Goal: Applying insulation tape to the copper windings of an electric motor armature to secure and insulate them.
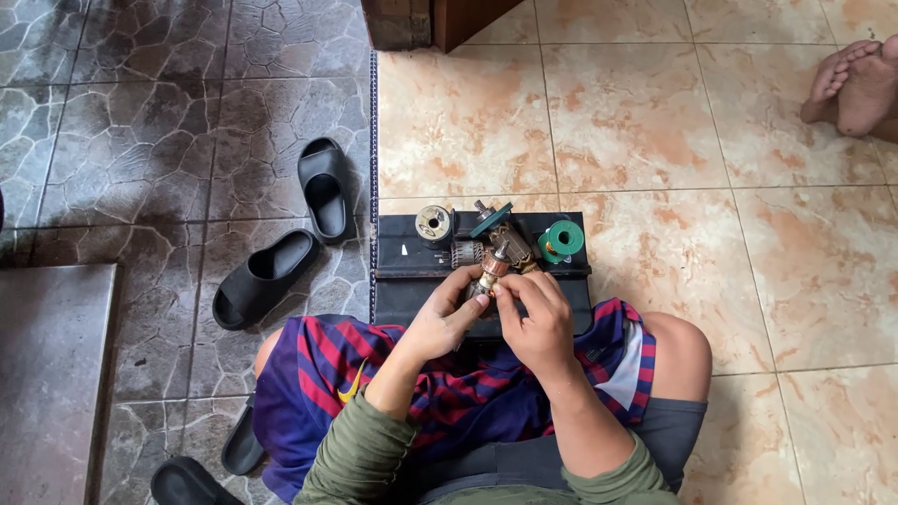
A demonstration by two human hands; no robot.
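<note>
Your left hand (440, 323) and right hand (535, 318) meet over a small motor armature (493, 266), fingers curled and pinching it from both sides. The fingertips cover its lower end, so the grip points themselves are hard to make out; only the coppery windings and commutator show above your knuckles. The armature sits between the two hands, tilted, its upper end pointing away from you over a black mat (402, 257).

Beyond the hands, on the mat's far edge, lie one round metal bearing-like part (433, 223), one ribbed grey part (465, 252), one teal-edged piece (492, 219) too small to identify, and one green spool (563, 238). The cluster just behind the armature overlaps and cannot be separated into parts.

Your lap, in a striped blue-and-red jersey (327, 360), hides the mat's near edge.

On the dark stone floor (140, 140) to your left lie four black slides: two whole (325, 187) (262, 278), two cut off by the jersey and the lower frame edge (243, 444) (187, 483). At the upper right, another person's bare feet (856, 84) rest on the tan tiles (636, 122), cut off by the frame edge.
</note>
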